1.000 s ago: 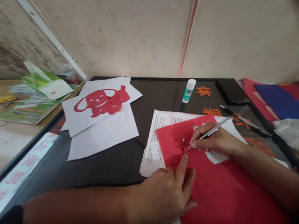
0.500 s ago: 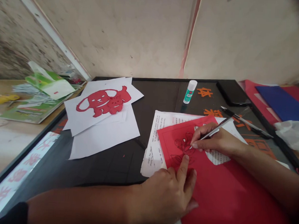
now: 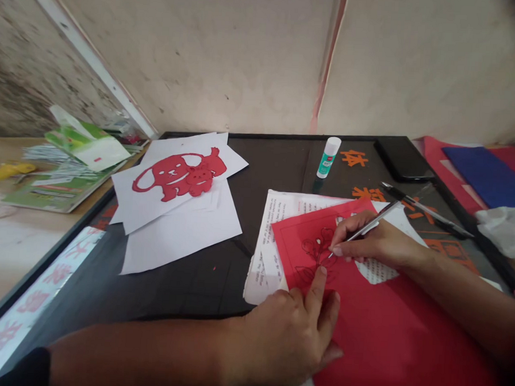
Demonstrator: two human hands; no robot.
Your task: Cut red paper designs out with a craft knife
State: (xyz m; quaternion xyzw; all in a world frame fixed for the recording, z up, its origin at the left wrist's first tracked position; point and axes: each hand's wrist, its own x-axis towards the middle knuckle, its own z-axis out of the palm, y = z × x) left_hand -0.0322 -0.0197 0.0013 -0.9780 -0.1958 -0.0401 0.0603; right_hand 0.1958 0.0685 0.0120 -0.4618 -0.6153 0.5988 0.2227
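Observation:
A sheet of red paper [image 3: 388, 344] lies on printed white pages [image 3: 276, 240], with a flower outline drawn on it [image 3: 317, 251]. My right hand [image 3: 373, 244] grips a slim silver craft knife [image 3: 370, 228] like a pen, its tip on the flower outline. Just below the drawing, my left hand [image 3: 288, 338] presses the red sheet flat with spread fingers, its index fingertip close to the lower part of the outline. The left hand holds nothing.
A red paper-cut dog [image 3: 176, 177] rests on loose white sheets [image 3: 181, 235] on the black mat [image 3: 183, 290]. Farther back stand a glue stick [image 3: 329, 157], a phone [image 3: 404, 159] and a pen [image 3: 427, 209]. Coloured paper [image 3: 487, 176] and a plastic bag [image 3: 503, 229] lie right.
The view has drifted slightly. Both hands and the knife tip stay in almost the same place on the red sheet.

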